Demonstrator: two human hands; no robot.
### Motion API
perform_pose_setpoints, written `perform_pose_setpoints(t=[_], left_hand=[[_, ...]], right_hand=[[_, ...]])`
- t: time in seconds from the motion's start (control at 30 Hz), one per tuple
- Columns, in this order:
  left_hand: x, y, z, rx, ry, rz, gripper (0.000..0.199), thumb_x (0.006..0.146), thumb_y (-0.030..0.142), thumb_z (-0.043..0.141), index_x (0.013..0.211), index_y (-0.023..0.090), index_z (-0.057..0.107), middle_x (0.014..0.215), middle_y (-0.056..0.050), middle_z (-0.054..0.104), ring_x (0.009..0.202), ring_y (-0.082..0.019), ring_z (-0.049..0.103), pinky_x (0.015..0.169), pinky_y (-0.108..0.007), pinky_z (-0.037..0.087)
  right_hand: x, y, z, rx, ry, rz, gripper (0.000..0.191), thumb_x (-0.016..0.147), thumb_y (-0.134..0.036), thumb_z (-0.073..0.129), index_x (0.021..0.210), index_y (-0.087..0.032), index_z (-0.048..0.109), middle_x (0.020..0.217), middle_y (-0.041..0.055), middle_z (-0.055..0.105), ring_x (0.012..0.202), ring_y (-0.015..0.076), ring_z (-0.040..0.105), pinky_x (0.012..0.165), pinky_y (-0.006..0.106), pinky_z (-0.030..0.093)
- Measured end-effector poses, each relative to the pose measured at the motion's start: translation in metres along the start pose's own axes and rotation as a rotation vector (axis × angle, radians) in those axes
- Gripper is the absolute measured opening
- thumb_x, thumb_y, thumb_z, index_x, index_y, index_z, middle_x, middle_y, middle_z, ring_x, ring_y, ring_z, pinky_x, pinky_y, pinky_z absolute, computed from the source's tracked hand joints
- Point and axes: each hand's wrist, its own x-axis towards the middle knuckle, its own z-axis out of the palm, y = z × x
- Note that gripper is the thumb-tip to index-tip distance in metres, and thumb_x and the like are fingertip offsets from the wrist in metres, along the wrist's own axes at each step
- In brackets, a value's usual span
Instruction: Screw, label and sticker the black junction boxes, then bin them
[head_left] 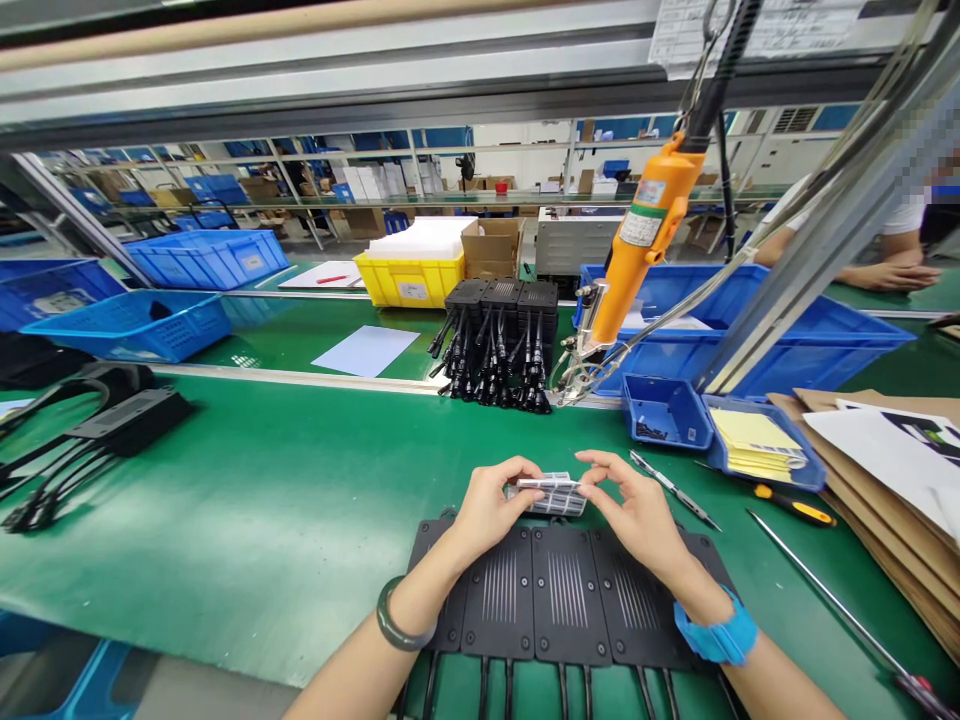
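My left hand (499,500) pinches the left edge of a small sheet of printed labels (556,503) between thumb and fingers. At the sheet's right edge, the thumb of my right hand (626,505) presses against it, with the index finger arched above. The sheet looks bent or layered, one strip raised over the rest. Directly below my wrists lies a row of several flat black boxes (568,600) with slotted lids and corner screws. Their black cables (562,690) run toward me. My forearms cover parts of the outer boxes.
An orange power screwdriver (641,240) hangs at right. Behind my hands stand stacked black units with cables (499,340). On the right are a blue screw bin (666,412), a bin of yellow papers (757,445), a pen (675,490), a screwdriver (795,505) and cardboard (885,500).
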Motion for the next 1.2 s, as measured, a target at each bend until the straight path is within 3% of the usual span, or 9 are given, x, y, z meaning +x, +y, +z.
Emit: perform_pose_setpoints(t=[0.13, 0.37, 0.5, 0.67, 0.87, 1.0, 1.1, 1.2], left_hand=[[0.001, 0.0, 0.0, 0.005, 0.0, -0.004, 0.009, 0.078, 0.014, 0.064, 0.083, 0.02, 0.068, 0.076, 0.004, 0.068, 0.07, -0.013, 0.058, 0.065, -0.021, 0.039], [0.001, 0.001, 0.0, 0.013, -0.011, 0.002, 0.011, 0.077, 0.013, 0.064, 0.083, 0.02, 0.068, 0.08, 0.003, 0.07, 0.073, -0.014, 0.06, 0.068, -0.022, 0.04], [-0.001, 0.004, -0.002, 0.014, -0.019, 0.004, 0.011, 0.082, 0.026, 0.066, 0.09, 0.021, 0.071, 0.079, 0.002, 0.07, 0.068, -0.014, 0.057, 0.063, -0.022, 0.038], [0.0, 0.002, -0.002, -0.011, -0.021, 0.007, 0.019, 0.089, 0.034, 0.061, 0.094, 0.021, 0.073, 0.085, 0.0, 0.073, 0.072, -0.015, 0.06, 0.064, -0.023, 0.041], [0.001, -0.003, -0.002, -0.016, 0.011, -0.009, 0.019, 0.089, 0.034, 0.06, 0.09, 0.019, 0.073, 0.086, -0.002, 0.073, 0.076, -0.017, 0.063, 0.068, -0.023, 0.044], [0.002, -0.006, -0.001, -0.005, 0.007, -0.03, 0.021, 0.088, 0.036, 0.06, 0.088, 0.019, 0.072, 0.082, -0.001, 0.073, 0.073, -0.017, 0.064, 0.065, -0.023, 0.045], [0.003, -0.007, -0.001, 0.005, 0.007, -0.048, 0.022, 0.088, 0.037, 0.06, 0.086, 0.018, 0.072, 0.077, -0.001, 0.072, 0.069, -0.016, 0.063, 0.062, -0.022, 0.044], [0.003, -0.006, -0.001, 0.009, 0.017, -0.063, 0.024, 0.088, 0.037, 0.059, 0.084, 0.017, 0.071, 0.073, -0.001, 0.07, 0.066, -0.016, 0.063, 0.059, -0.022, 0.044]], right_hand=[[0.001, 0.002, 0.002, 0.043, -0.009, 0.078, 0.026, 0.087, -0.031, 0.061, 0.111, -0.025, 0.061, 0.076, -0.0032, 0.068, 0.084, 0.0182, 0.064, 0.075, 0.028, 0.047], [0.001, 0.005, 0.003, 0.104, 0.01, 0.066, 0.027, 0.084, -0.031, 0.063, 0.11, -0.024, 0.061, 0.075, -0.0026, 0.065, 0.079, 0.0181, 0.063, 0.083, 0.031, 0.047], [0.0, 0.003, 0.0, 0.019, 0.023, 0.077, 0.023, 0.086, -0.032, 0.06, 0.106, -0.024, 0.066, 0.085, 0.0008, 0.072, 0.096, 0.0222, 0.065, 0.08, 0.031, 0.05], [-0.001, 0.003, -0.001, -0.038, 0.023, 0.048, 0.03, 0.088, -0.031, 0.059, 0.117, -0.026, 0.065, 0.084, -0.0019, 0.074, 0.091, 0.0215, 0.068, 0.076, 0.03, 0.052], [-0.002, 0.004, -0.005, -0.084, 0.055, -0.094, 0.042, 0.089, -0.025, 0.061, 0.131, -0.023, 0.055, 0.096, -0.0009, 0.075, 0.095, 0.0191, 0.068, 0.089, 0.033, 0.051], [-0.001, 0.001, -0.007, -0.188, 0.145, -0.326, 0.037, 0.089, -0.016, 0.061, 0.125, -0.025, 0.057, 0.089, -0.0006, 0.073, 0.088, 0.0188, 0.065, 0.088, 0.037, 0.048], [-0.001, -0.002, -0.007, -0.212, 0.102, -0.493, 0.034, 0.09, -0.012, 0.058, 0.121, -0.026, 0.058, 0.083, -0.0008, 0.07, 0.081, 0.0181, 0.063, 0.084, 0.038, 0.047], [-0.003, -0.004, -0.007, -0.077, 0.058, -0.436, 0.03, 0.091, -0.015, 0.057, 0.119, -0.026, 0.057, 0.081, -0.0009, 0.066, 0.079, 0.017, 0.062, 0.08, 0.035, 0.049]])
